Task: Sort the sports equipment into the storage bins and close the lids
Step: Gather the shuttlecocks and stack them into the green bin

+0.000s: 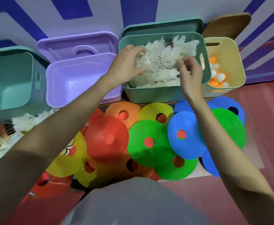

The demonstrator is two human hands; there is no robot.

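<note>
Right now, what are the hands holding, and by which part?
Left hand grips a bunch of shuttlecocks at their cork ends, over the green bin. Right hand pinches their feathers.

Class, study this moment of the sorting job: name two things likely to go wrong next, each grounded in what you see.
1. The shuttlecocks pile above the green bin rim, so its lid may not shut, or may crush feathers.
2. Loose shuttlecocks lie under the left arm beside the cones; they could be missed or squashed.
</note>
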